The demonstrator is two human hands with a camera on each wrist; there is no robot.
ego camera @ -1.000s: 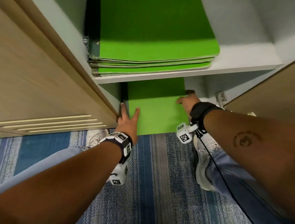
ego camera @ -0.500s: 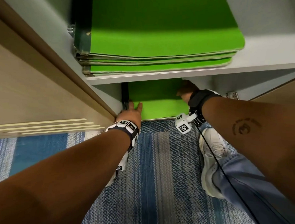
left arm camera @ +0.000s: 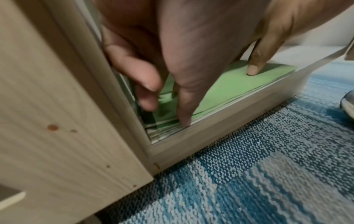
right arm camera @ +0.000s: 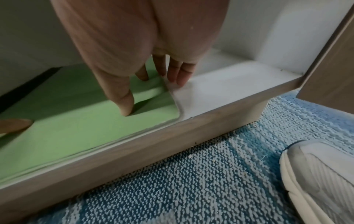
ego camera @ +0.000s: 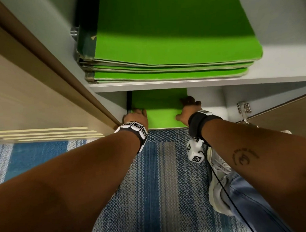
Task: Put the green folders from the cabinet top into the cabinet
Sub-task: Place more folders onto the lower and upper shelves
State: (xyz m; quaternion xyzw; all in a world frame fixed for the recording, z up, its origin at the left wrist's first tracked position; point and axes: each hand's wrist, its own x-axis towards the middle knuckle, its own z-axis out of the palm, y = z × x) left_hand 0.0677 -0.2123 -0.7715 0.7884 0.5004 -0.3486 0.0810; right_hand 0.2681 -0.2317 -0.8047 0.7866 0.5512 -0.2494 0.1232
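Green folder [ego camera: 161, 113] lay flat on the cabinet's bottom shelf [right arm camera: 226, 91] above blue striped carpet [ego camera: 162, 185], pushed further in than before; left hand [ego camera: 135, 116] and right hand [ego camera: 188, 110] pressed it, fingers extended.

Blue-and-grey striped carpet [ego camera: 162, 176] covers the floor from 6 to 9 o'clock. White sneaker [ego camera: 220, 181] on it at 4 o'clock, blue jeans leg [ego camera: 254, 204] above it. Metal door hinge [ego camera: 243, 108] at 3 o'clock. Black cable [ego camera: 227, 196] runs across the shoe. Brown spots [left arm camera: 52, 127] on the wood panel in the left wrist view.
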